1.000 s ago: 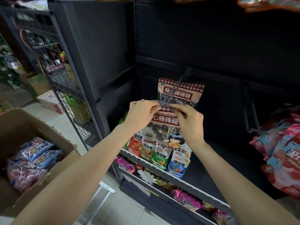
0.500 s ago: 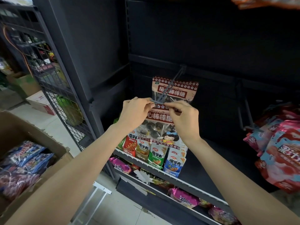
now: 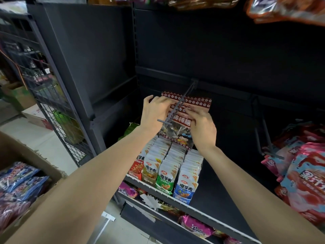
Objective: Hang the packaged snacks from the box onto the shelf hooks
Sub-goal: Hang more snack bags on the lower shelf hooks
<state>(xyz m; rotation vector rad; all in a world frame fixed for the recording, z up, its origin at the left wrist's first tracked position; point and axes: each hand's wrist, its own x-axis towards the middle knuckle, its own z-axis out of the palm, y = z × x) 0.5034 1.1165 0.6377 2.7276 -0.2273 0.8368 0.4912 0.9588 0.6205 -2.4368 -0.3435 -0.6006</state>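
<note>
Cardboard box (image 3: 26,152) cut off left

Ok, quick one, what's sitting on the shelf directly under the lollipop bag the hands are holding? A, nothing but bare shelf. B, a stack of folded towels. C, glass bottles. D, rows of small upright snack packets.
D: below the lollipop bag, rows of small snack packets stand upright on the shelf.

both arms stretched forward, left hand (image 3: 154,111) and right hand (image 3: 202,125) raised close together, fingers curled, pinching
</note>
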